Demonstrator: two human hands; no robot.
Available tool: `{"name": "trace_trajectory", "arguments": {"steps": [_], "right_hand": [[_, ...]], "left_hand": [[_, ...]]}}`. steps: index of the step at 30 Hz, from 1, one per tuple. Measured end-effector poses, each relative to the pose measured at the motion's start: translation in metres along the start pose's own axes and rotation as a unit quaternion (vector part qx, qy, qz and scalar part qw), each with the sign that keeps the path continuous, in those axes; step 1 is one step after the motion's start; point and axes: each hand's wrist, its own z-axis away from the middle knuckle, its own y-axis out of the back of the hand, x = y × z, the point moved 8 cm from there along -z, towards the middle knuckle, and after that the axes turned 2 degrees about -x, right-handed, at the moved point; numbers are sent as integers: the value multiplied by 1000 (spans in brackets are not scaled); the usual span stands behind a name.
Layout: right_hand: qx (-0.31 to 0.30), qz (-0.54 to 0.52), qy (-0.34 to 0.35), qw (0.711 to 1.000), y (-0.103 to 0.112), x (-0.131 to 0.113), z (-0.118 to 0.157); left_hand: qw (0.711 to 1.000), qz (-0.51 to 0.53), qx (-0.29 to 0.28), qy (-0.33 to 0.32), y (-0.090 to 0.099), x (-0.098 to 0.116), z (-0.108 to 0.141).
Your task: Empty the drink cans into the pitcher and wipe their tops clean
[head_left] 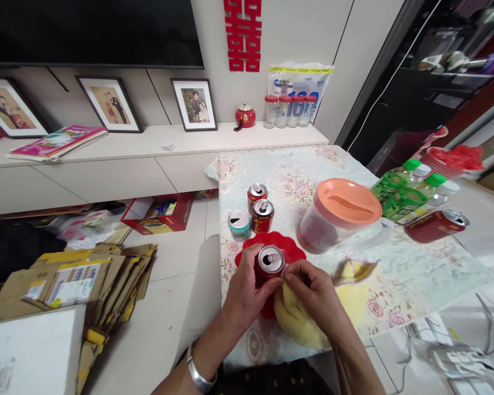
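My left hand (247, 291) is wrapped round a red drink can (270, 262) with an opened top, held over a red scalloped dish (290, 245). Pinched in my right hand (310, 285) is a yellow cloth (298, 321), close against the can's right side. Part of the cloth trails to the right over the table. Behind the dish stand a red can (257, 193), a darker red can (262, 216) and a short teal can (239, 226), all opened at the top. How much of the dish lies under my hands is hidden.
A lidded plastic container (329, 222) stands right of the cans on the flowered tablecloth (290, 186). Farther right are green-capped bottles (407, 189) and a red can lying on its side (436, 226). Flattened cardboard (119, 285) and a white box (33, 348) occupy the left floor.
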Motion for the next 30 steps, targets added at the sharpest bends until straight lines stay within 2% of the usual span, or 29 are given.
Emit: {"name": "trace_trajectory", "arguments": {"steps": [7,12,18,22,25,30], "right_hand": [[68,116,16,991,0,2,-1],[92,213,5,973,-4,12,-10],[75,280,-2,957,-12,22,-27],[56,314,2,948,-22,25,-33],[48,319,10,946,-25,23,-33],[28,288,51,956,-17,12,-23]], "left_hand": [[999,-2,-11,38,1,-4,-1],[999,-13,-11,28,0,-1,-1],[998,-38,-46,23,-2,6,0],[998,-45,-39,23,0,6,0],[998,-47,-35,30,2,3,0],[998,-56,-25,30,2,2,-1]]}}
